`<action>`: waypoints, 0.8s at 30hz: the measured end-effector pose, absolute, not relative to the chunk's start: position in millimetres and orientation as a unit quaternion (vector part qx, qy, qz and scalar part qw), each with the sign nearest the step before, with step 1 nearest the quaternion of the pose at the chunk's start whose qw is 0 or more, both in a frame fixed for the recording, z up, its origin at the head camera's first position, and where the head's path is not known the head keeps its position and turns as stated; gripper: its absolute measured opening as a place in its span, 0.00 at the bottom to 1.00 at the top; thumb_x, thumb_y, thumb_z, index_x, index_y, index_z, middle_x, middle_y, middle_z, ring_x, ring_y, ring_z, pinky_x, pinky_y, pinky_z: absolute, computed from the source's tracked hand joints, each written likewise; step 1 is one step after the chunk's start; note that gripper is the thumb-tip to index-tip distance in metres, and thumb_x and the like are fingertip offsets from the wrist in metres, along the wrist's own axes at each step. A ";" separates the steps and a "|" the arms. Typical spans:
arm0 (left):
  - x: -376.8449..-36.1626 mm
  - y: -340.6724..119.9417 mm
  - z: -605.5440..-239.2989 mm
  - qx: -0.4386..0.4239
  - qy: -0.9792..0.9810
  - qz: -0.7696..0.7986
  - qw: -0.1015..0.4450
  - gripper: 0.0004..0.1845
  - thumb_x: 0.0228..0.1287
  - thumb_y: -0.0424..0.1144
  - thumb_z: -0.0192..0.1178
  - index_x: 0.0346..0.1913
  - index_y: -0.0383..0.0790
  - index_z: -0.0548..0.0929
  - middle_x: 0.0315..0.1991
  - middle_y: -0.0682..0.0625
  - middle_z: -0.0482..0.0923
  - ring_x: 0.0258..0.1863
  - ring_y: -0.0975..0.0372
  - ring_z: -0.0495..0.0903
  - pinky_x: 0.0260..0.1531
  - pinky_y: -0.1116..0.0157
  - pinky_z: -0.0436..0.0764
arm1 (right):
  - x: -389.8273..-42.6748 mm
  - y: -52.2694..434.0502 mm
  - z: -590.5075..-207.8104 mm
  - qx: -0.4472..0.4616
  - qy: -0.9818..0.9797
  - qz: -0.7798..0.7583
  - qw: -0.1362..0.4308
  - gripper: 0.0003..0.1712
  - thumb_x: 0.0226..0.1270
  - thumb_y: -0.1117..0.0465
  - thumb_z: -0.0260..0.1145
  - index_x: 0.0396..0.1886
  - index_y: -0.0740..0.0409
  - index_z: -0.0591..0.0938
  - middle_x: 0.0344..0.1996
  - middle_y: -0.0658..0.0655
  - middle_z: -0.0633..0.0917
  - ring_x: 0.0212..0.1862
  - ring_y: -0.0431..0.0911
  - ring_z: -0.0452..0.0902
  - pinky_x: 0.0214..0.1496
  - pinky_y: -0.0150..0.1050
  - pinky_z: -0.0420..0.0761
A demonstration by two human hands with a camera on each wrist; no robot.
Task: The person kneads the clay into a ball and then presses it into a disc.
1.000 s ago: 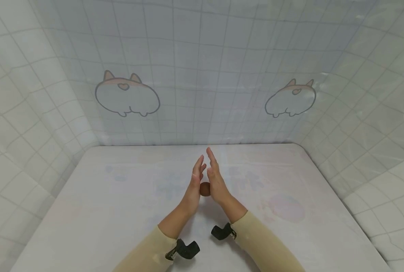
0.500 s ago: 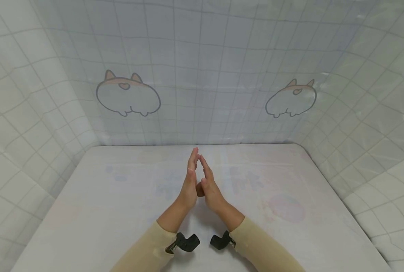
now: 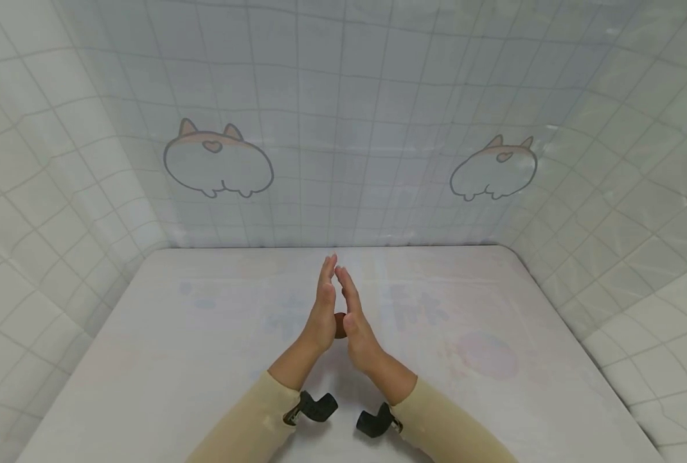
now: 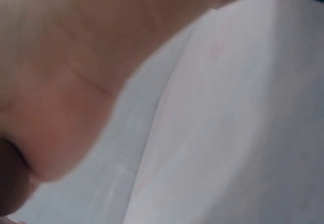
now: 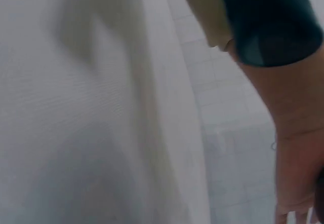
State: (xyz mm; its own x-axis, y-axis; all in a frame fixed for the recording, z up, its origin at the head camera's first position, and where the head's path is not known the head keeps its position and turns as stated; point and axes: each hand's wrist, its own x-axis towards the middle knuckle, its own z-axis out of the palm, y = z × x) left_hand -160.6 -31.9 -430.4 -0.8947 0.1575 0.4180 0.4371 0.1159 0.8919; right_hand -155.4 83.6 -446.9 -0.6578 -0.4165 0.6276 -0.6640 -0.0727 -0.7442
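Observation:
A small brown ball (image 3: 340, 325) sits between my two palms, partly hidden by them. From the left, my left hand (image 3: 320, 318) presses its palm to the ball, fingers straight and pointing away from me. My right hand (image 3: 360, 334) faces it from the other side, also with straight fingers. The fingertips lean close together beyond the ball; whether they touch I cannot tell. In the left wrist view, part of the brown ball (image 4: 11, 183) shows at the lower left beside the heel of a hand. At the right wrist view's edge, only a dark sliver of it appears.
Both hands are over a white table (image 3: 204, 360) with faint pastel prints. A white grid-patterned curtain (image 3: 366, 154) with cartoon animal drawings stands behind it and along the sides. Black wrist cameras (image 3: 319, 408) stick out inward from both beige sleeves (image 3: 250, 424).
Both hands shifted a little left, then slid back and forth against each other with the ball between their palms. Since half a second ago, the ball shows slightly differently between them.

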 end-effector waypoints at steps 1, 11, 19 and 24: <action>-160.3 -31.8 -431.7 -0.197 -0.745 -0.630 0.102 0.47 0.70 0.75 0.21 0.81 0.49 0.40 0.81 0.53 0.33 0.79 0.53 0.39 0.70 0.35 0.43 | -154.7 84.3 -444.5 0.400 -0.673 0.613 0.105 0.49 0.75 0.26 0.28 0.82 0.53 0.37 0.81 0.56 0.43 0.80 0.52 0.35 0.72 0.69 0.41; -153.7 -26.3 -440.9 -0.198 -0.776 -0.598 0.045 0.47 0.69 0.76 0.18 0.82 0.50 0.39 0.81 0.49 0.33 0.79 0.48 0.37 0.66 0.30 0.42 | -159.7 90.9 -422.2 0.384 -0.682 0.603 0.152 0.51 0.75 0.27 0.26 0.81 0.58 0.39 0.80 0.63 0.47 0.80 0.54 0.39 0.73 0.68 0.45; -146.5 -24.8 -440.5 -0.253 -0.740 -0.620 0.061 0.41 0.75 0.68 0.15 0.81 0.47 0.36 0.81 0.50 0.30 0.78 0.47 0.43 0.68 0.32 0.46 | -179.8 93.4 -429.5 0.373 -0.685 0.613 0.125 0.51 0.75 0.27 0.25 0.81 0.58 0.38 0.80 0.62 0.44 0.80 0.56 0.37 0.72 0.69 0.43; -147.2 -25.6 -439.4 -0.279 -0.711 -0.638 0.096 0.43 0.74 0.69 0.15 0.81 0.46 0.36 0.81 0.50 0.31 0.78 0.47 0.42 0.69 0.33 0.42 | -186.3 93.2 -441.3 0.374 -0.685 0.621 0.076 0.53 0.72 0.24 0.26 0.82 0.55 0.38 0.81 0.59 0.41 0.80 0.54 0.35 0.73 0.68 0.40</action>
